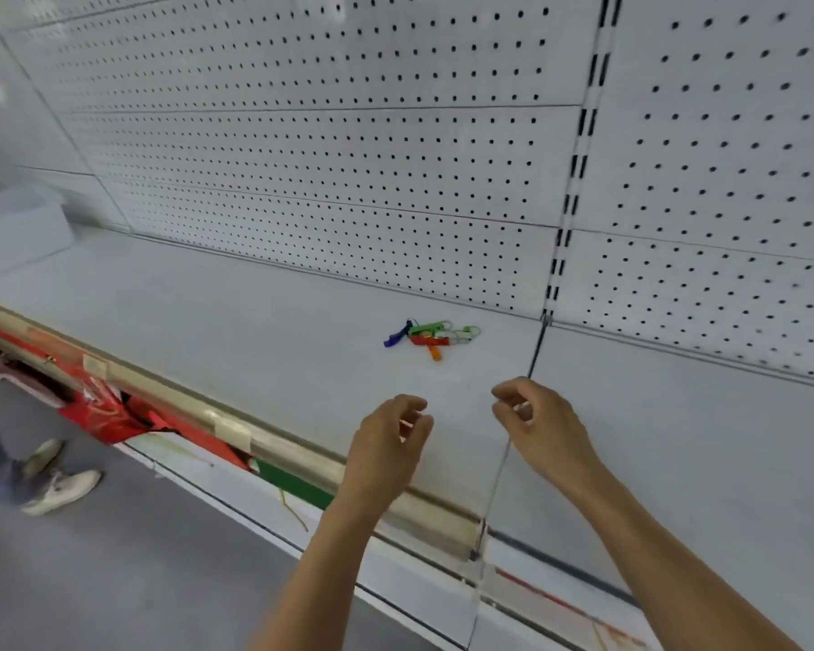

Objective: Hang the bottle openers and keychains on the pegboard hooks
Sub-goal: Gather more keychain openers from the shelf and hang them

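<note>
A small pile of bottle openers and keychains [426, 335] in blue, green, red and orange lies on the white shelf [255, 331], near the pegboard [325, 157]. No hook shows on the pegboard. My right hand [543, 427] hovers over the shelf in front of the pile. Its thumb and fingers pinch a thin silver metal piece [520, 407]. My left hand [391, 446] is beside it, to the left. Its fingers are loosely curled and nothing shows in them.
A dark seam [536, 345] splits the shelf from a second section on the right with its own pegboard panel [724, 180]. A slotted upright [579, 148] divides the panels. A metal rail [264, 446] edges the shelf front. A person's shoes [57, 486] stand on the grey floor at left.
</note>
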The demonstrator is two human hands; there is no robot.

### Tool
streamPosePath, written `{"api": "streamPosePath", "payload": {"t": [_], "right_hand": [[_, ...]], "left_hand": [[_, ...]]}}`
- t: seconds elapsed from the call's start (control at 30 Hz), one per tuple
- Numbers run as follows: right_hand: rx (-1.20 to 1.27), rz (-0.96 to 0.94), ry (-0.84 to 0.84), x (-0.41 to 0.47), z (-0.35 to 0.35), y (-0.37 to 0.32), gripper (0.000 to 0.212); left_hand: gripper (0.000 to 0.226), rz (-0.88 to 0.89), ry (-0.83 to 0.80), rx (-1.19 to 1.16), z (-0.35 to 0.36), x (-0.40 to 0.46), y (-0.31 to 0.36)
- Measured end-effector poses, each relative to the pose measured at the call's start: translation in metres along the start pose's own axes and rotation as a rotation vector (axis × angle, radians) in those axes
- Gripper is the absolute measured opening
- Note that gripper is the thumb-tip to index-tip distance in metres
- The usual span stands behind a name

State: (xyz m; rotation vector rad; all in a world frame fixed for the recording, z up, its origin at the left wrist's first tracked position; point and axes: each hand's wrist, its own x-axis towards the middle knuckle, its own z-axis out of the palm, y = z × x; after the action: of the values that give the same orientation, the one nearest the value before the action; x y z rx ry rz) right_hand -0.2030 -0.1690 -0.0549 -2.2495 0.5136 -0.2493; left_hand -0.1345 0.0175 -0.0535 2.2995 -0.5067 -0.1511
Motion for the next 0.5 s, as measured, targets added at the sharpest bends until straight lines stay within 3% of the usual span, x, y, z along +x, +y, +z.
{"api": "streamPosePath", "payload": {"t": [0.27, 0.5], "right_hand": [[-0.131, 0.035, 0.039, 0.126, 0.042, -0.020, 0.019], [-0.407, 0.018, -0.019, 0.167, 0.065, -0.023, 0.018]], "left_hand": [[0.031, 0.015, 0.039, 0.131, -0.007, 0.149, -0.043], [0.040, 0.070, -0.099, 0.321, 0.004, 0.206, -0.057]]}}
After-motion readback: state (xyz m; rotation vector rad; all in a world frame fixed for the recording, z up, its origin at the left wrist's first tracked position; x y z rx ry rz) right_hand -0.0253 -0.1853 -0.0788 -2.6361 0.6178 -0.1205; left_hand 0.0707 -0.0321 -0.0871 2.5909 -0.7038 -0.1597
